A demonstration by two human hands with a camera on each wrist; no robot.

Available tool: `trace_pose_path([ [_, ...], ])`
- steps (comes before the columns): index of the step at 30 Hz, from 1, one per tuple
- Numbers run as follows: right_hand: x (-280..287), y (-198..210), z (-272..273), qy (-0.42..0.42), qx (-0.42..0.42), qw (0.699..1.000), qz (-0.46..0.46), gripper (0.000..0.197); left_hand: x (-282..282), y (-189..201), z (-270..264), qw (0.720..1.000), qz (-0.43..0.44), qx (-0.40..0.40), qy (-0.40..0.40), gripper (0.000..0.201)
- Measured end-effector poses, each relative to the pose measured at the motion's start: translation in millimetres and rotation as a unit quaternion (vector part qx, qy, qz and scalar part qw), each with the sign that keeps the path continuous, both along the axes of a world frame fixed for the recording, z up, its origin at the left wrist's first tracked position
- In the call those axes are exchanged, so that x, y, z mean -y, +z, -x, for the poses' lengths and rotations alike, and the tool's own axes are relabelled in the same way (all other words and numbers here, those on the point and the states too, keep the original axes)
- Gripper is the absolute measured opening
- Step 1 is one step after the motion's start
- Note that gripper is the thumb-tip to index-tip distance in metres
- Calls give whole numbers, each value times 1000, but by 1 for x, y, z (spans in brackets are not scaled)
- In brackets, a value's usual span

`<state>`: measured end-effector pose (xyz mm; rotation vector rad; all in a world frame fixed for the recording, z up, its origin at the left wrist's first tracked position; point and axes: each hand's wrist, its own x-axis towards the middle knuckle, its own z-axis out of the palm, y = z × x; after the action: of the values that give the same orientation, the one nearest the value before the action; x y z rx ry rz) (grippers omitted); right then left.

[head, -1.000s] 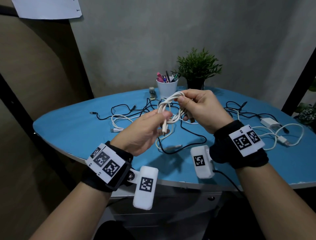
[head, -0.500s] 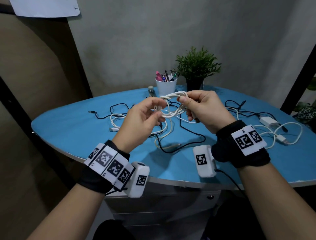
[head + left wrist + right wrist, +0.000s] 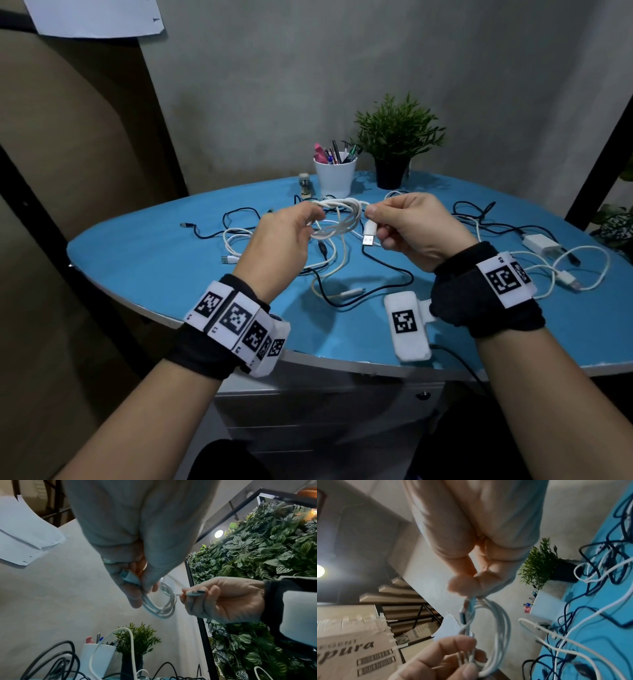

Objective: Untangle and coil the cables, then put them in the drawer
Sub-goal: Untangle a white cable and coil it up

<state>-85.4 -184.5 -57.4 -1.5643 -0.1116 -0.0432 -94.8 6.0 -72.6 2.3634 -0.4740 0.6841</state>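
White cable coil (image 3: 337, 219) hangs above the blue desk (image 3: 147, 263), held btwn both our hands. Left hand (image 3: 281, 240) has its grip curled round one side of the loops; right hand (image 3: 414, 229) pinches the other side w/ the USB plug (image 3: 369, 236) sticking out below its fingers. Other black & white cables (image 3: 342, 284) lie tangled on the desk.

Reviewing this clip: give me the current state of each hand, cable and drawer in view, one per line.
left hand: grips the coil.
right hand: pinches the coil's USB plug end.
white cable coil: looped, held off the table.
USB plug: free, pointing down.
black cables: loose and tangled on the table.
white charger cable: uncoiled on the table.
drawer: closed.
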Motion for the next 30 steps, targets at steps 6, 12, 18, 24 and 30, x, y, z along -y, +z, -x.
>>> trace_pose_path([
  [6,-3,4,3,31,-21,988,-148,9,10,-9,-1,992,49,-94,-64,20],
  [12,-7,3,3,-43,90,994,-34,16,16,-3,4,931,244,-202,-181,22],
  [18,-8,5,0,-99,176,979,39,19,17,3,10,903,315,-189,-223,20],
  [24,-10,8,3,-76,170,982,-11,27,17,7,10,890,360,-156,-231,22],
  [30,-6,5,1,5,130,992,3,24,12,11,11,883,382,-148,-232,23],
])
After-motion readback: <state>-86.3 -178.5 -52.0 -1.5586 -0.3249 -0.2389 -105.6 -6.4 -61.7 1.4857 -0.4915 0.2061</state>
